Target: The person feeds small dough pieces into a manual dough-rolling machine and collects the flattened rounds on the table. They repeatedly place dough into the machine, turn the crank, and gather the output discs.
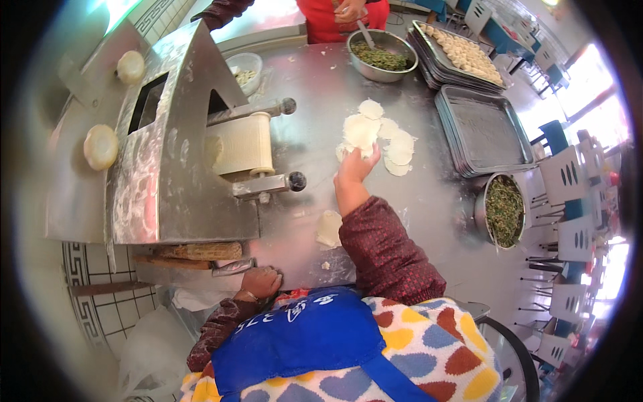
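My right hand (355, 171) reaches over the steel table, its fingertips at the near edge of a round dough wrapper (361, 129). Whether the fingers pinch that wrapper or only touch it, I cannot tell. More floury wrappers (400, 146) overlap on the table just right of it. A single dough piece (329, 229) lies nearer to me, beside my right sleeve. My left hand (262, 282) rests at the table's near edge with its fingers curled in, close to a metal handle (234, 267).
On the left stands a steel dough-rolling machine (188, 201) with a roll of dough sheet (243, 144). Bowls of green filling (380, 56) (504, 211) flank stacked metal trays (490, 133). Filled dumplings (464, 53) cover another tray. A person in a red apron (321, 20) stands opposite.
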The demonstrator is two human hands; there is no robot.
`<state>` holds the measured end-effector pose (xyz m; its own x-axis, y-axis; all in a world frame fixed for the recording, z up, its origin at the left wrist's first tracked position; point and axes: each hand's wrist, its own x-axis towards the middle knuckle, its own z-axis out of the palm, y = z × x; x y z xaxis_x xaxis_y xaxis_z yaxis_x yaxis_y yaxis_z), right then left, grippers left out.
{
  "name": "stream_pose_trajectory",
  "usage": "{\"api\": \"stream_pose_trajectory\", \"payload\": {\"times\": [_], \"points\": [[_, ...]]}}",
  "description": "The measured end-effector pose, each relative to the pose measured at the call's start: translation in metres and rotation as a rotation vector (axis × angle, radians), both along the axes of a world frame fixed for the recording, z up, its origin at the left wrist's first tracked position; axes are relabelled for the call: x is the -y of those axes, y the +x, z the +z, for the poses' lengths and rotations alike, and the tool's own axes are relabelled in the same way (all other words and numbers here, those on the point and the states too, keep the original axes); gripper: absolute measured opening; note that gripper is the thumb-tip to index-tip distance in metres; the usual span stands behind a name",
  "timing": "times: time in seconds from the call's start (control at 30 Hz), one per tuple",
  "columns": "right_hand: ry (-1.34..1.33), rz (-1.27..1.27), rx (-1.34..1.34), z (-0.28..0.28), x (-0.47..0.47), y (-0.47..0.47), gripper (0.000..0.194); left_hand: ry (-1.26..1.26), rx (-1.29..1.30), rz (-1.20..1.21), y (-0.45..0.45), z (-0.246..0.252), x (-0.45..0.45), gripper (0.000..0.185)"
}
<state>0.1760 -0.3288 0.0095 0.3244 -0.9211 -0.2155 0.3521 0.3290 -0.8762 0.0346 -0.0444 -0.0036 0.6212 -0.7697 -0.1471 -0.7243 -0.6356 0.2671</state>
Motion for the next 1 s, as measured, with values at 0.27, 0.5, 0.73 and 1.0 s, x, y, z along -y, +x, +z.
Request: {"api": "stream_pose_trajectory", "payload": {"times": [0.27,0.5,0.73,1.0], "points": [[-0.171,0.457,-0.119,-0.014,-0.049,-0.023,0.038,-0.005,-0.033,-0.048,0.003,0.0,-0.001,0.026],[-0.763,0.792,-0.17,0.048,-0.082,0.02,0.025,-0.049,0.005,-0.068,0.002,-0.003,-0.003,0.023],[-0.818,0.928,-0.223,0.044,-0.077,0.036,0.031,-0.149,0.046,-0.058,0.0,-0.004,-0.004,0.02],[-0.523,1.227,-0.595,0.049,-0.074,0.044,0.054,-0.109,0.019,-0.04,0.001,-0.001,-0.003,0.023]]}}
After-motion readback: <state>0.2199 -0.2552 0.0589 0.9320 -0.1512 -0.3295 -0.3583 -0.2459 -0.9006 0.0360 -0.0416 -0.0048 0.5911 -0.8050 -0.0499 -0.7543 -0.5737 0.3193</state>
